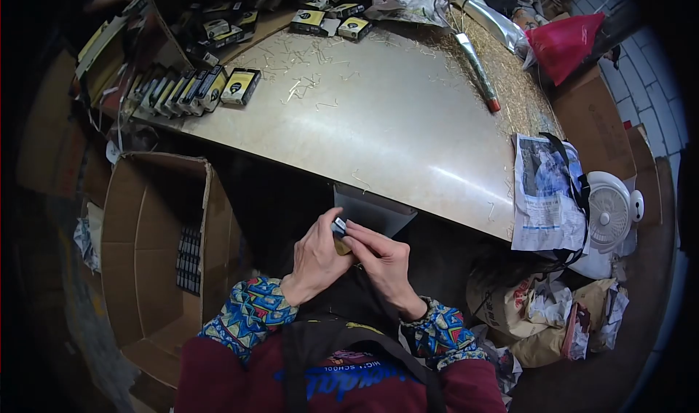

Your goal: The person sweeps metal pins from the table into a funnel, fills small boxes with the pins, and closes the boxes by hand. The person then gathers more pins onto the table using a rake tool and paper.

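In front of the body, below the table's front edge, both hands meet at a small box (340,227) with a dark end and a yellowish side. My left hand (317,251) is wrapped round the box from the left. The fingers of my right hand (380,259) pinch the box's upper right end. Much of the box is hidden by the fingers. On the table (349,136), a row of black and yellow boxes (178,91) stands at the left, with one box (241,86) lying at its right end.
A cardboard carton (156,245) with small dark boxes inside stands at the lower left. Thin metal hooks and a taped tool (477,72) lie on the table. Newspaper (542,195), a white fan (609,213) and paper bags (542,315) are at the right.
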Motion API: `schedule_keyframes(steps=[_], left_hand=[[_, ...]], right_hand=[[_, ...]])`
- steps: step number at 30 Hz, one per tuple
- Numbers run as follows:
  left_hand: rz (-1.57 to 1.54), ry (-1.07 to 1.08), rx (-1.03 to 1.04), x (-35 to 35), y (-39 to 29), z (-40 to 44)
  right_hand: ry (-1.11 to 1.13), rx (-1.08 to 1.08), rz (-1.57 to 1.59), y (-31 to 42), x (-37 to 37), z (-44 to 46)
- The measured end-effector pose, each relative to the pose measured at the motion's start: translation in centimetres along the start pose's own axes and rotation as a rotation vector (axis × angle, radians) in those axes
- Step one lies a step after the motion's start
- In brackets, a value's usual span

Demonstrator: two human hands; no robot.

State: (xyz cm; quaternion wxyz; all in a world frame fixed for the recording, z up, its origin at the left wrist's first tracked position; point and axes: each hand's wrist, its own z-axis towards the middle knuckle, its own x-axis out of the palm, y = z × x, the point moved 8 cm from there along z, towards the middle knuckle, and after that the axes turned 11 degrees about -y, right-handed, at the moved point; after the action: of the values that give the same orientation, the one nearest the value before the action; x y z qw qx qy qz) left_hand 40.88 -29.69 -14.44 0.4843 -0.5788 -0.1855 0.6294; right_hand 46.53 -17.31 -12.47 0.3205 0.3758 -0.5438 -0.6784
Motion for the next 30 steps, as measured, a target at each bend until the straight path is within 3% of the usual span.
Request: schedule_keyframes(steps=[7,10,14,17,19,20,21,22,24,26,27,29,30], left_hand=[[-0.014,0.008,0.068,0.2,-0.7,0.1],[-0.023,0.019,0.077,0.1,-0.8,0.3],[-0.028,0.093,-0.042,0.7,0.6,0.7],[-0.118,0.123,-0.133,0.8,0.5,0.9],[-0.267,0.158,-0.017,0.9,0.1,1.3],[-0.334,0.17,0.047,0.5,0.3,1.9],[-0.352,0.266,-0.023,0.5,1.4,2.6],[-0.408,0.336,-0.315,-0.9,2.1,4.0],[-0.375,0.162,-0.342,-3.3,6.2,8.6],[-0.157,-0.189,-0.156,-8.8,5.1,14.6],[0.182,-0.23,0.014,-10.0,5.8,17.0],[0.565,-0.316,0.109,-11.3,7.5,21.2],[0.618,-0.362,0.028,-11.9,8.5,22.9]], right_hand=[[-0.093,0.247,0.124,-1.3,-0.2,0.1],[-0.127,0.063,0.02,-0.7,-0.1,0.1],[-0.158,-0.538,-0.323,4.1,1.2,-0.9],[-0.155,-0.577,-0.342,3.7,1.2,-0.8],[-0.101,-0.533,-0.269,3.1,1.0,0.5],[-0.024,-0.371,-0.119,1.5,0.8,1.4],[-0.025,-0.361,-0.097,2.3,0.4,2.8],[-0.028,-0.344,-0.083,3.8,-0.2,3.8],[0.081,-0.237,0.246,7.5,-0.8,6.4],[0.248,-0.238,0.824,14.3,-0.1,7.4],[0.364,-0.22,1.198,19.6,0.6,6.9],[0.581,-0.31,1.449,27.2,2.1,5.4],[0.654,-0.377,1.473,29.6,3.1,4.3]])
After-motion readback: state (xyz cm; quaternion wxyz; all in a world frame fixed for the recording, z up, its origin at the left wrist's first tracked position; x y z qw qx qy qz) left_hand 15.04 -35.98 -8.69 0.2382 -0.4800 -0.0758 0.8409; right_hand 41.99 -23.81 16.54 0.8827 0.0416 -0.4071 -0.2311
